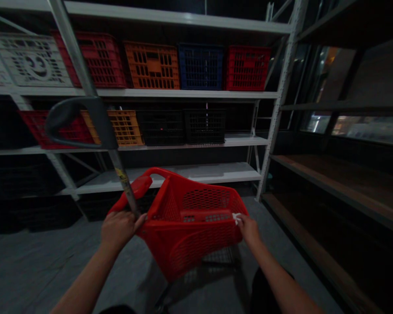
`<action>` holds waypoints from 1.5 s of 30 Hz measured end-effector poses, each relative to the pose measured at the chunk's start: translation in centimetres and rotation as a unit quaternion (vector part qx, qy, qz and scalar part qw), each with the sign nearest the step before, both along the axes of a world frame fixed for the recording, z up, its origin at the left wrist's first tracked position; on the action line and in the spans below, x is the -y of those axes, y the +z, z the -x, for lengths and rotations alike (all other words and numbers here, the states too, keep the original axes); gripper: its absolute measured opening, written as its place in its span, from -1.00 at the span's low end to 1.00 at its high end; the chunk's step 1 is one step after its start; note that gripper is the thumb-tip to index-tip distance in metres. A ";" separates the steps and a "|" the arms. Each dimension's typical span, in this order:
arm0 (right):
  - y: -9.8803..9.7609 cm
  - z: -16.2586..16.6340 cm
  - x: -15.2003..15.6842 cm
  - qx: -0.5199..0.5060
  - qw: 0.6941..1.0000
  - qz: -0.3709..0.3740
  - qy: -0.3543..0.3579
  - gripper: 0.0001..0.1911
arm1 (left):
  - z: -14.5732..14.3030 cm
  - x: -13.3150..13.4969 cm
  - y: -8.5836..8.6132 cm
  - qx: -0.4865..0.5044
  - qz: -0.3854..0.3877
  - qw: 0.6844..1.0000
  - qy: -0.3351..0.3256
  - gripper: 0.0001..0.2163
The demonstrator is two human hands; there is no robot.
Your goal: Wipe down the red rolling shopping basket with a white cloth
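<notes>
Grey floor (36,266) lies open to our left, but on the right only a narrower strip runs between the red cart (196,248) and the edge of the brown shelves (317,168). We have the cart just before us, near the white rack (203,94) with its coloured crates (152,65). Our left hand (118,229) is closed at the cart's handle corner, against the metal pole (76,54); we cannot tell whether its fingers wrap the pole too. Our right hand (249,231) pinches a white scrap (236,218) at the cart's opposite corner. The upper edge of the view cuts off the pole's top, our left hand hides its lower end, the wheels are mostly lost in shadow, and we barely make out the dark crates (42,216) at lower left
</notes>
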State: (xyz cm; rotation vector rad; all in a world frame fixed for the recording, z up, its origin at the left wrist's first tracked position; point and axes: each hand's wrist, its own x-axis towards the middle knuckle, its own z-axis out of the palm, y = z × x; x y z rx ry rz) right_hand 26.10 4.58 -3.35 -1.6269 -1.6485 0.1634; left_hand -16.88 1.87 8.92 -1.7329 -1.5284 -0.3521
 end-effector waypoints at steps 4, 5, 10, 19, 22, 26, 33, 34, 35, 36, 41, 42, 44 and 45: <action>-0.1 -2.9 -0.4 -0.031 0.997 0.026 -0.070 -0.72 | -0.3 0.0 0.1 -0.007 0.003 1.000 0.007 -0.56; 0.0 -2.4 -0.4 -0.037 0.996 0.028 -0.077 -0.72 | -0.4 0.0 0.2 -0.008 0.005 1.000 0.008 -0.57; 0.3 1.4 -0.4 -0.051 0.998 0.005 -0.020 -0.72 | -0.1 0.0 0.2 -0.008 0.020 1.000 0.014 -0.56; -0.8 -0.8 0.3 -0.072 0.994 -0.007 -0.086 -0.70 | 0.0 0.0 0.2 0.017 0.028 0.999 0.022 -0.53; 0.8 5.4 0.9 -0.117 0.992 -0.026 0.034 -0.74 | -0.4 0.1 0.2 0.020 0.025 0.999 0.021 -0.51; 4.2 16.5 1.6 -0.170 0.971 -0.035 0.167 -0.78 | -1.1 0.5 0.3 0.028 0.013 0.999 0.009 -0.51; 8.2 26.0 1.6 -0.155 0.947 -0.048 0.279 -0.79 | -1.7 0.9 0.4 0.042 0.008 0.999 -0.003 -0.53; 7.9 25.5 1.5 -0.143 0.950 -0.049 0.273 -0.79 | -1.7 0.9 0.4 0.045 0.008 0.999 -0.004 -0.52; 7.4 24.5 1.3 -0.130 0.955 -0.047 0.261 -0.78 | -1.6 0.9 0.4 0.047 0.008 0.999 -0.004 -0.52; 6.6 23.0 1.1 -0.117 0.962 -0.045 0.244 -0.78 | -1.6 0.9 0.4 0.047 0.007 0.999 -0.004 -0.52; 1.4 11.5 -0.3 -0.067 0.988 -0.049 0.128 -0.75 | -1.0 0.4 0.3 0.030 0.015 0.999 -0.003 -0.52; 0.5 9.0 -0.6 -0.055 0.992 -0.053 0.098 -0.75 | -0.9 0.3 0.3 0.032 0.015 0.999 -0.002 -0.53; -0.9 4.3 -1.0 -0.038 0.997 -0.055 0.049 -0.73 | -0.8 0.2 0.3 0.035 0.016 0.999 -0.003 -0.53; -1.4 2.3 -1.1 -0.036 0.998 -0.052 0.018 -0.73 | -0.7 0.1 0.3 0.033 0.019 0.999 -0.004 -0.53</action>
